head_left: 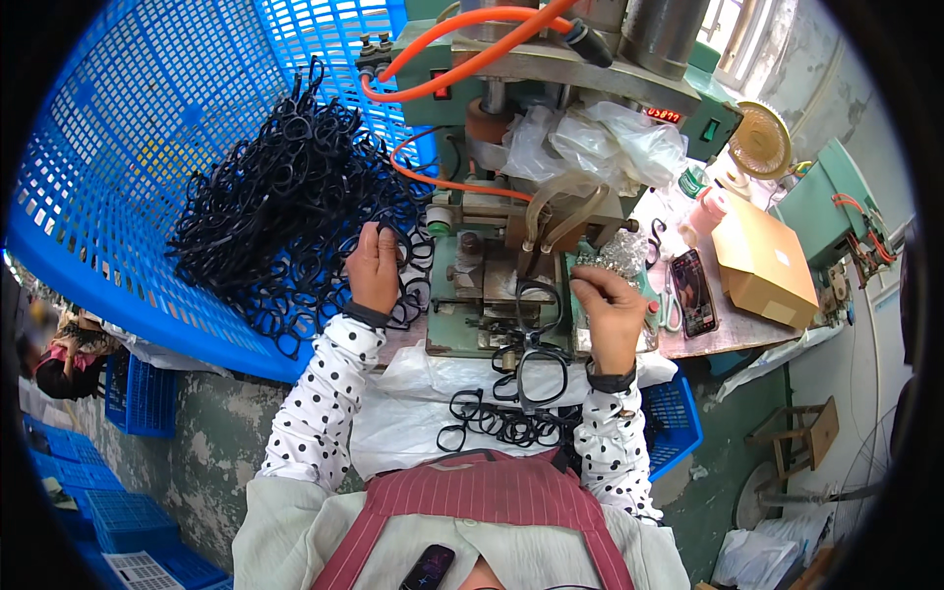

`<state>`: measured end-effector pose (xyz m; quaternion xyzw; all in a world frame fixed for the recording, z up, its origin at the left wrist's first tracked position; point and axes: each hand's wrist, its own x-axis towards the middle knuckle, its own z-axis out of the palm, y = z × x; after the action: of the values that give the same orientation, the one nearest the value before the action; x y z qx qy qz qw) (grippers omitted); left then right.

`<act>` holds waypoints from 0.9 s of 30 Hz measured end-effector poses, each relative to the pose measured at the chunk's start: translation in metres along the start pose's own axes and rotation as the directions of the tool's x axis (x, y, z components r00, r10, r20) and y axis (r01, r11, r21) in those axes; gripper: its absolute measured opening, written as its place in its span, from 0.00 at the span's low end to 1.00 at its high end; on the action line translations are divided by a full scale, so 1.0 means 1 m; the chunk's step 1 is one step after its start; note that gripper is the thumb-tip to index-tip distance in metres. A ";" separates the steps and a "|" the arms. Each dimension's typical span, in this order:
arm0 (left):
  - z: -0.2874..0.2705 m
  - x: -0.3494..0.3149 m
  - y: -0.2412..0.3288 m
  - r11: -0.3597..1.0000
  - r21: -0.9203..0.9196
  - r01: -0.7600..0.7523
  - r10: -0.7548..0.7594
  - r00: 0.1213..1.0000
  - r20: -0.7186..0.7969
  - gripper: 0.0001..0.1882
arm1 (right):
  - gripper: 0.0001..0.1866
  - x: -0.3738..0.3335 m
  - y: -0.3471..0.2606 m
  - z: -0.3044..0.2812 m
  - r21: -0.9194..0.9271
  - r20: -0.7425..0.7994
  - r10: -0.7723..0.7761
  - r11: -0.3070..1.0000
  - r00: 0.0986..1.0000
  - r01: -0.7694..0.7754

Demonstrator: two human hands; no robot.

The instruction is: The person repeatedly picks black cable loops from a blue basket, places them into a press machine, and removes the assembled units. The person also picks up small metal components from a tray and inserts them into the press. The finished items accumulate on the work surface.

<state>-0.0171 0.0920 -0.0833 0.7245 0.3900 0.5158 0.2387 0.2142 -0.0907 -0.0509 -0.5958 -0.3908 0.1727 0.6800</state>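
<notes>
My left hand (375, 271) is closed at the near edge of a big heap of black eyeglass frames (285, 187). The dark rim of one frame shows at its fingertips. To the right, my right hand (612, 313) has thumb and fingers pinched together beside a pile of small shiny metal parts (615, 258); anything between the fingertips is too small to make out. Between my hands stands a green press machine (457, 339). A black eyeglass frame (543, 376) hangs at its front, below the tooling. More loose frames (492, 421) lie on white plastic sheeting in front of me.
A large blue basket (108, 265) leans in at the left, under the heap. Orange air hoses (462, 71) cross above the press. On the right-hand table are a phone (694, 293), scissors (671, 307) and a cardboard box (765, 264). A blue crate (678, 418) sits below.
</notes>
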 end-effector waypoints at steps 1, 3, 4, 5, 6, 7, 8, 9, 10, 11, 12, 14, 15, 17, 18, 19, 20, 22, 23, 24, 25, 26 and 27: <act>0.002 -0.003 0.008 1.000 -0.002 0.002 -0.002 0.999 -0.034 0.11 | 0.05 -0.003 -0.010 0.005 0.000 0.032 -0.002 1.000 0.999 0.002; 0.005 -0.014 0.032 0.996 -0.071 -0.049 0.044 0.996 -0.073 0.12 | 0.10 -0.005 -0.016 0.012 0.026 0.072 0.047 0.998 0.996 -0.049; 0.006 -0.020 0.037 0.993 -0.080 -0.081 0.078 0.996 -0.045 0.11 | 0.12 -0.005 -0.017 0.016 0.032 0.068 0.078 0.996 0.995 -0.080; 0.007 -0.025 0.040 0.990 -0.090 -0.113 0.112 0.994 -0.017 0.11 | 0.14 -0.004 -0.017 0.020 0.037 0.064 0.109 0.993 0.992 -0.112; 0.006 -0.029 0.046 0.973 -0.113 -0.203 0.205 0.979 0.006 0.09 | 0.21 -0.002 -0.010 0.027 0.080 0.034 0.094 0.992 0.995 -0.096; 0.005 -0.031 0.051 0.947 -0.100 -0.305 0.309 0.951 0.019 0.08 | 0.22 -0.002 -0.011 0.030 0.066 0.028 0.097 0.993 0.995 -0.098; 0.005 -0.031 0.059 0.912 -0.099 -0.399 0.404 0.914 0.032 0.08 | 0.22 -0.001 -0.013 0.033 0.051 0.024 0.100 0.994 0.995 -0.101; 0.004 -0.032 0.067 0.867 -0.100 -0.489 0.495 0.868 0.046 0.08 | 0.23 0.000 -0.014 0.036 0.037 0.019 0.104 0.994 0.994 -0.104; 0.003 -0.032 0.074 0.810 -0.064 -0.582 0.586 0.807 0.075 0.09 | 0.25 0.001 -0.014 0.040 0.019 0.005 0.083 0.996 0.997 -0.083; 0.003 -0.032 0.083 0.747 -0.091 -0.658 0.664 0.745 0.067 0.13 | 0.25 0.001 -0.014 0.046 0.069 -0.023 0.059 0.996 0.998 -0.057; 0.005 -0.035 0.084 0.706 -0.128 -0.696 0.707 0.703 0.074 0.16 | 0.25 0.001 -0.015 0.051 0.117 -0.053 0.036 0.993 0.998 -0.029; 0.011 -0.042 0.088 0.634 -0.203 -0.746 0.772 0.629 0.096 0.19 | 0.26 -0.001 -0.011 0.056 0.209 -0.090 0.034 0.978 0.995 -0.015; 0.014 -0.047 0.091 0.604 -0.241 -0.760 0.795 0.597 0.111 0.20 | 0.26 -0.001 -0.007 0.056 0.180 -0.070 0.042 0.983 0.997 -0.029; 0.023 -0.051 0.095 0.526 -0.304 -0.794 0.850 0.500 0.165 0.18 | 0.27 -0.001 -0.001 0.047 0.118 -0.037 0.062 0.991 0.997 -0.057; 0.027 -0.052 0.096 0.507 -0.313 -0.803 0.862 0.467 0.197 0.18 | 0.27 0.002 -0.005 0.039 -0.037 -0.020 0.025 0.999 0.999 -0.026; 0.031 -0.054 0.095 0.487 -0.324 -0.811 0.872 0.433 0.228 0.18 | 0.26 0.006 0.005 0.029 -0.129 -0.074 -0.030 0.991 0.997 0.020; 0.035 -0.054 0.096 0.511 -0.357 -0.782 0.859 0.448 0.247 0.17 | 0.25 0.013 0.014 0.015 -0.365 -0.158 -0.152 0.927 0.976 0.085; 0.035 -0.054 0.090 0.533 -0.346 -0.773 0.844 0.458 0.277 0.18 | 0.23 0.029 0.057 -0.021 -0.779 -0.174 -0.408 0.613 0.896 0.128; 0.038 -0.054 0.088 0.535 -0.355 -0.767 0.843 0.453 0.291 0.18 | 0.20 0.030 0.076 -0.040 -0.867 -0.237 -0.341 0.497 0.910 -0.039; 0.039 -0.055 0.085 0.531 -0.347 -0.773 0.844 0.448 0.294 0.18 | 0.18 0.032 0.103 -0.061 -0.748 -0.329 -0.098 0.634 0.939 -0.196; 0.040 -0.055 0.086 0.532 -0.359 -0.767 0.845 0.450 0.289 0.18 | 0.16 0.029 0.119 -0.079 -0.779 -0.246 -0.144 0.618 0.959 -0.107; 0.040 -0.057 0.086 0.535 -0.371 -0.759 0.843 0.453 0.289 0.18 | 0.16 0.024 0.116 -0.079 -0.741 -0.236 -0.120 0.664 0.964 -0.099; 0.040 -0.058 0.087 0.538 -0.381 -0.751 0.842 0.456 0.289 0.19 | 0.15 0.021 0.113 -0.081 -0.700 -0.224 -0.096 0.708 0.970 -0.092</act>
<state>0.0385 -0.0035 -0.0651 0.8899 -0.1153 0.4247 0.1203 0.3129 -0.1048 -0.1496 -0.8263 -0.3410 -0.0652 0.4435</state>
